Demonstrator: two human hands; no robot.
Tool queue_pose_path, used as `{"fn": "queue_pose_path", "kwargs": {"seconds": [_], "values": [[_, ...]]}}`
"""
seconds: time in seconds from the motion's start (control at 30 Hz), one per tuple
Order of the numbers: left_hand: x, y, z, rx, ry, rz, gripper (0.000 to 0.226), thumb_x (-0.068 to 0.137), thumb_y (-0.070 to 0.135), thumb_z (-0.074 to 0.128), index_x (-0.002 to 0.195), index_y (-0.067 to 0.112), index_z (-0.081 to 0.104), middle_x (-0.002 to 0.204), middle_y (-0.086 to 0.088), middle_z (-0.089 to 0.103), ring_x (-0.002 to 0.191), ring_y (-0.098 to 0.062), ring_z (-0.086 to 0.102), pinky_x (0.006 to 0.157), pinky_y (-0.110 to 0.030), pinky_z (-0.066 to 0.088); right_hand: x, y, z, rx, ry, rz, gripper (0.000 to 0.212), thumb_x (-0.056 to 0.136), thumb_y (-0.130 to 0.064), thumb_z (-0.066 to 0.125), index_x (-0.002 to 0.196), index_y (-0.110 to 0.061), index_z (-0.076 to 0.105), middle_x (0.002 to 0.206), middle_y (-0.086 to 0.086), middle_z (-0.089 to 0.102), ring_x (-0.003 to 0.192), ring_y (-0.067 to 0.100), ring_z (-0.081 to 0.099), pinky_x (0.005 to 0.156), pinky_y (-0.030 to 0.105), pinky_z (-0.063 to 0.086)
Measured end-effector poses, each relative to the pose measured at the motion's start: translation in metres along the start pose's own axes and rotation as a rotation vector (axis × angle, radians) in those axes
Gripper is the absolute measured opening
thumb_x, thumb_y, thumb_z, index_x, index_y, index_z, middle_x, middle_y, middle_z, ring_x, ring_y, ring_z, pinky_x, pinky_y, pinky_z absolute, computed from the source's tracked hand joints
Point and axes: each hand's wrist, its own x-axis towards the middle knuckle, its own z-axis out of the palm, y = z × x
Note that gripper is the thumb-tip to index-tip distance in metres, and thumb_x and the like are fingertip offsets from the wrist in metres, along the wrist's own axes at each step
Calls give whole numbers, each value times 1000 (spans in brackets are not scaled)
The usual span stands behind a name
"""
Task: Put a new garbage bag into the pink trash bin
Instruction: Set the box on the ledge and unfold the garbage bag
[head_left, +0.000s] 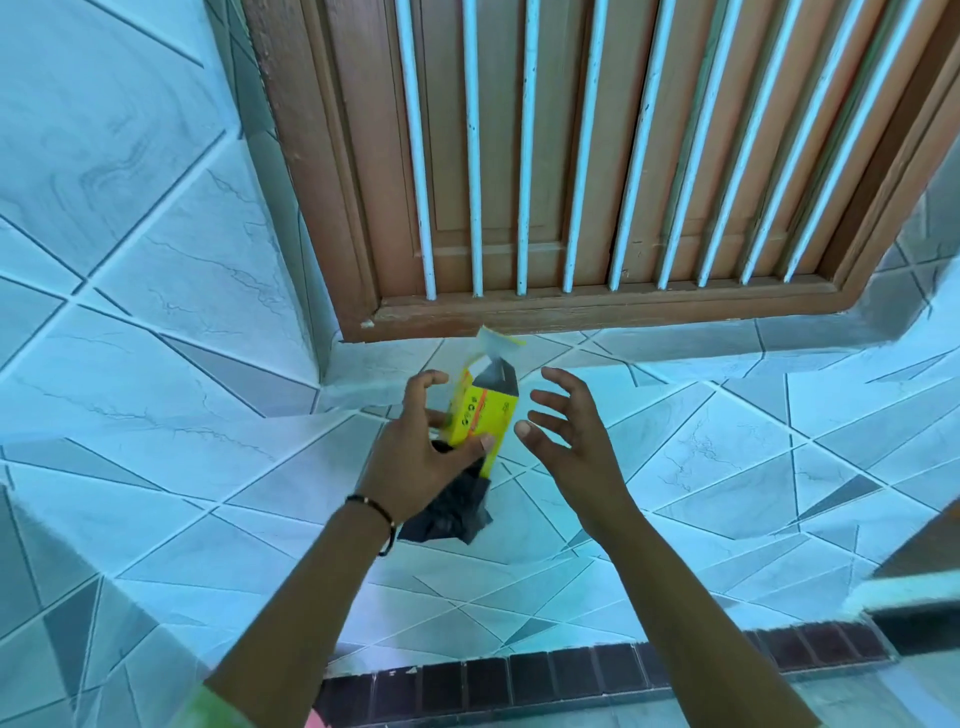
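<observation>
A yellow garbage-bag box (480, 410) with its top flap open stands upright in front of the window sill. My left hand (421, 457) grips the box from the left, thumb across its lower front. A crumpled black garbage bag (457, 506) is bunched under the same hand, hanging below the box. My right hand (566, 421) hovers just right of the box, fingers spread, holding nothing and not touching it. The pink trash bin is not clearly in view; only a pink sliver (314, 719) shows at the bottom edge.
A brown wooden window frame (597, 312) with white vertical bars (524, 156) fills the top. Pale blue tiled walls (130, 234) surround it, with a tiled ledge (675, 467) below. A row of dark tiles (571, 675) edges the ledge near me.
</observation>
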Motion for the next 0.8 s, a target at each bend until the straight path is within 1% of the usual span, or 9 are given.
{"fn": "queue_pose_path", "kwargs": {"seconds": [0.1,0.2,0.3,0.4,0.47,0.53,0.6,0.67,0.8], "values": [[-23,-6,7,124,-135,68,77,75,44,67,131,44,14,89,-2,72,52,-13,62,64,-36,56,-6,3,11,-67,-66,-51,32,85,-15,66,112,-30,57,118,-4,61,107,12,60,90,26,48],[-38,-10,7,227,-220,129,68,82,45,58,130,51,10,82,-3,71,56,-17,63,63,-41,55,-16,6,14,-82,-89,-29,23,84,-13,67,97,-31,64,114,1,63,99,21,64,81,27,50],[-46,-11,6,134,-235,110,60,82,45,60,126,51,20,85,1,71,59,-13,65,69,-38,56,-26,6,19,13,-6,-8,20,79,-5,70,86,-21,62,112,3,62,100,23,64,77,29,53],[-55,-8,7,48,-215,96,56,81,44,62,121,52,24,84,2,71,57,-4,64,74,-33,56,-35,-1,22,117,69,16,31,77,0,70,98,-14,54,122,-2,57,107,12,60,74,26,55],[-61,-7,8,24,-218,95,56,81,44,63,122,52,25,83,2,71,55,-2,62,75,-34,57,-41,-6,22,123,25,-1,50,79,0,69,118,-23,48,128,-9,51,108,4,57,73,20,54],[-65,-8,8,26,-232,97,57,80,47,63,124,49,26,86,3,70,57,1,63,75,-35,57,-44,-10,20,99,-39,-25,53,81,-5,68,123,-29,46,123,-18,53,108,2,57,74,17,52],[-68,-9,7,24,-225,91,60,79,50,63,125,49,25,89,2,71,63,0,64,77,-38,57,-47,-11,19,83,-41,-64,34,83,-10,67,113,-24,57,114,-16,62,108,6,59,76,20,53],[-72,-10,6,18,-204,77,63,77,52,63,126,51,23,91,-2,71,60,-1,63,78,-38,56,-50,-11,19,85,22,-110,15,84,-9,66,97,-15,64,103,0,69,104,12,62,76,18,51],[-79,-6,5,46,-195,64,68,74,53,65,124,52,18,97,-6,69,54,-7,64,76,-40,57,-54,-13,22,136,59,-108,22,79,2,68,91,-15,60,90,5,69,92,15,64,73,20,52]]}}
